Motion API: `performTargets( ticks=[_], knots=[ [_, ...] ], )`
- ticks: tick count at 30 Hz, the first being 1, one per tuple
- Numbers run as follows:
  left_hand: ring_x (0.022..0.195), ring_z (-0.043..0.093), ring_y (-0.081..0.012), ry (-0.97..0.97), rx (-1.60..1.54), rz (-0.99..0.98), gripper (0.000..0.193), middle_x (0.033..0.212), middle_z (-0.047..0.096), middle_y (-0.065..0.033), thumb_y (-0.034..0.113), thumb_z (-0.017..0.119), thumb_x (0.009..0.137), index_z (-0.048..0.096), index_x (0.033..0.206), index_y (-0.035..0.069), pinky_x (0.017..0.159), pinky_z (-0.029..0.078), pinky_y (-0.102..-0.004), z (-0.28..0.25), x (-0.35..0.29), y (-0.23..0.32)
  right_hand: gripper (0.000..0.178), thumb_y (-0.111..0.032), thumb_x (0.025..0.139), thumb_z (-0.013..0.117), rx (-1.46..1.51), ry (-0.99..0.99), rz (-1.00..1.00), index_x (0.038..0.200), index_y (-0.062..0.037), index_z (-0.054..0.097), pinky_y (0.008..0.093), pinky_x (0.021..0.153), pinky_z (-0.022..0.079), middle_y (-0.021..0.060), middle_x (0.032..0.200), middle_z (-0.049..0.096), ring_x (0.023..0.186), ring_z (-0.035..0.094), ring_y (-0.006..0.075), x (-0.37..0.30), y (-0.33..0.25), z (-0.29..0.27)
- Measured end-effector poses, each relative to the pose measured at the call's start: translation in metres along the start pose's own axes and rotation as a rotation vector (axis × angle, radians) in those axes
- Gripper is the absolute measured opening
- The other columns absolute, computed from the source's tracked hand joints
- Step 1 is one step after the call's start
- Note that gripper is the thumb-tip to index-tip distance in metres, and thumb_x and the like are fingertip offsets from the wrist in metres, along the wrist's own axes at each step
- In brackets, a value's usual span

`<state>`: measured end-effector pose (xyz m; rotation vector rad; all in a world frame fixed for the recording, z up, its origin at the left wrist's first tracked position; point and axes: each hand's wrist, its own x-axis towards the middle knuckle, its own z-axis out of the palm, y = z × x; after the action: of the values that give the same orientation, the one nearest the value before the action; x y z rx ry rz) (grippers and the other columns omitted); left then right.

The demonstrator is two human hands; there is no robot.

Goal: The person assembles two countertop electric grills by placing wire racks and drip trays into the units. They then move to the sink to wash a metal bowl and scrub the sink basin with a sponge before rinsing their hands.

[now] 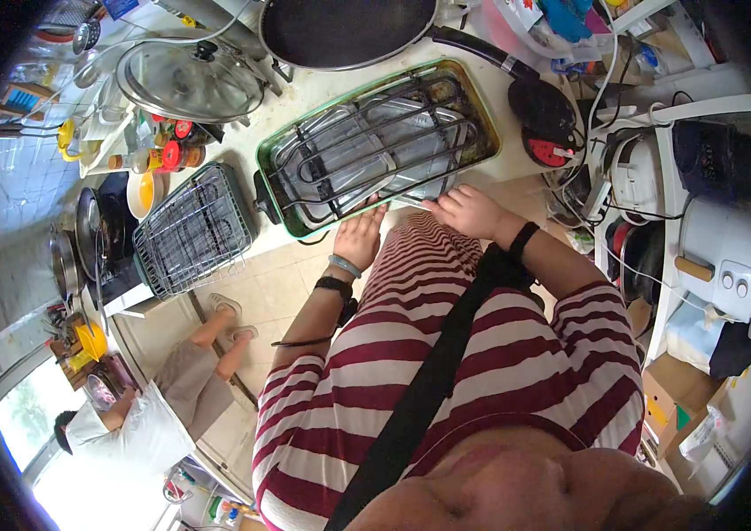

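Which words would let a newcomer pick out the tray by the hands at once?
Start at the pale counter. Between the big black frying pan and the person's left hand and right hand lies a long, slanted tray with dark bars over it. Unlike the smaller, dark wire rack to its left, it is edged in light green.

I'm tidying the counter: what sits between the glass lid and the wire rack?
In the head view, red-topped containers are between the glass lid and the wire rack.
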<state>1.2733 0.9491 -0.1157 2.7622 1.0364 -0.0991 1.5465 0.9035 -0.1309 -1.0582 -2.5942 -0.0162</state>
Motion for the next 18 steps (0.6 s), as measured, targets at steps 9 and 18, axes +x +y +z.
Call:
performTargets(
  ticks=[9,18],
  knots=[
    [0.093,0.052,-0.0242,0.085,-0.026,-0.135,0.047,0.124,0.046,-0.0085,0.009,0.047,0.076,0.045,0.122,0.013,0.08,0.04,-0.0353,0.004,-0.004,-0.007,0.036,-0.015,0.071,0.048,-0.099,0.064,0.169,0.104,-0.0032,0.056,0.0269,0.065,0.041,0.0025,0.073,0.051,0.07,0.051,0.0172,-0.002,0.006,-0.003],
    [0.107,0.045,-0.0294,0.054,0.001,-0.153,0.055,0.125,0.043,-0.0116,0.012,0.055,0.07,0.041,0.123,0.01,0.088,0.036,-0.0403,0.001,-0.012,-0.011,0.033,-0.014,0.07,0.049,-0.104,0.02,0.202,0.102,-0.0054,0.056,0.0284,0.066,0.043,0.0019,0.074,0.052,0.071,0.053,0.0164,-0.021,0.043,-0.005]
  ],
)
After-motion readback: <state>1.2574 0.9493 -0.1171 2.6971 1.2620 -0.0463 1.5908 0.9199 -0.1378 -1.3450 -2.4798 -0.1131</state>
